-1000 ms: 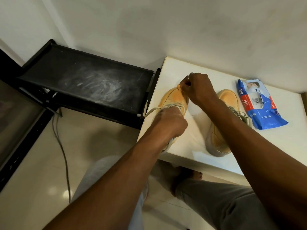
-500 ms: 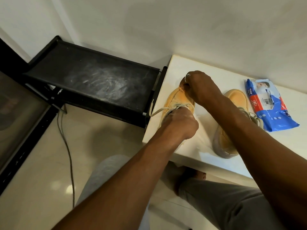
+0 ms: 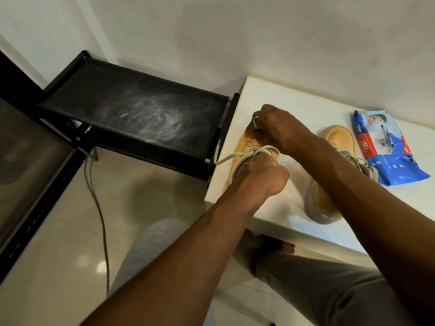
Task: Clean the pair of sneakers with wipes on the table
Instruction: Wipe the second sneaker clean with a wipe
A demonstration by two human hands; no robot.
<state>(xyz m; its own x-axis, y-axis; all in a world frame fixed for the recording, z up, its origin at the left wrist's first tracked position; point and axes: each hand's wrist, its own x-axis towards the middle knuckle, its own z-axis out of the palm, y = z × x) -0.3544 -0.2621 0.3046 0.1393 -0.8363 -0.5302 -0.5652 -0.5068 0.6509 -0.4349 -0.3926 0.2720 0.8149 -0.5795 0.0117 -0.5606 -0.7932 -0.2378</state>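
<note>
Our left hand [image 3: 261,176] grips the laced top of one sneaker [image 3: 242,149] at the worktop's [image 3: 296,100] left edge, hiding its heel. Our right hand [image 3: 280,128] curls at its toe; we cannot tell what it pinches. Our forearm half hides the other sneaker [image 3: 335,137], just beside the wipes pack [image 3: 386,149].

Left hand [image 3: 259,176] and right hand [image 3: 279,128] reach forward, both curled.

The white surface [image 3: 294,109] stands against the wall. A tan sneaker [image 3: 242,147] sits along its left edge, toe toward the back. The second sneaker [image 3: 339,137] lies further right, heel near the front edge. A blue wipes pack [image 3: 386,151] lies flat just beside it, toward the back edge.
</note>
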